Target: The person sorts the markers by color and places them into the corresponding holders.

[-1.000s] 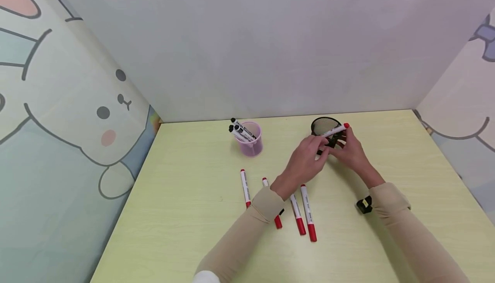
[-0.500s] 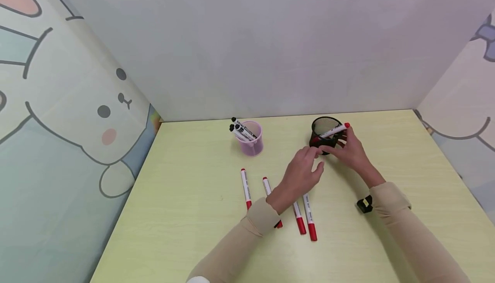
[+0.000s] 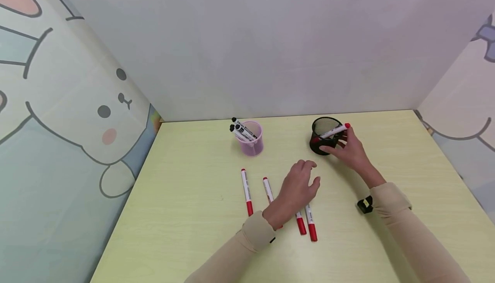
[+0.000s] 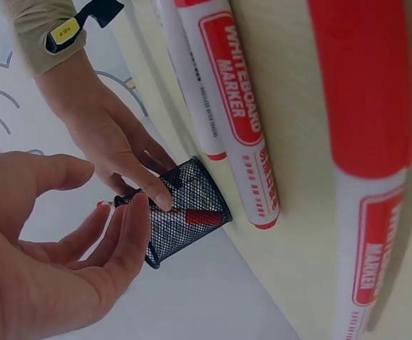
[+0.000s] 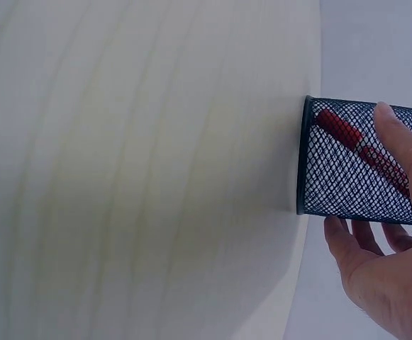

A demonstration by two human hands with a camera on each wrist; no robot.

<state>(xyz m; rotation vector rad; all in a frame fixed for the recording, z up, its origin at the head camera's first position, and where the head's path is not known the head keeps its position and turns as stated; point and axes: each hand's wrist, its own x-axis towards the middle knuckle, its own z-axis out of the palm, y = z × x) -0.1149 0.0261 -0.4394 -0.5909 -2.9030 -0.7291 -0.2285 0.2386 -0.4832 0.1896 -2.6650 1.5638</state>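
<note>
Apparently work is partway: black-capped markers point(image 3: 243, 133) lean in the purple cup point(image 3: 253, 149), four red markers point(image 3: 245, 186) remain on the counter point(image 3: 185, 197) around the relaxed, empty left hand point(image 3: 295, 187), and a fifth marker point(image 3: 334, 131) (seemingly alone) tilts in the mesh cup point(image 3: 316, 146) the right hand point(image 3: 351, 152) grips.
</note>
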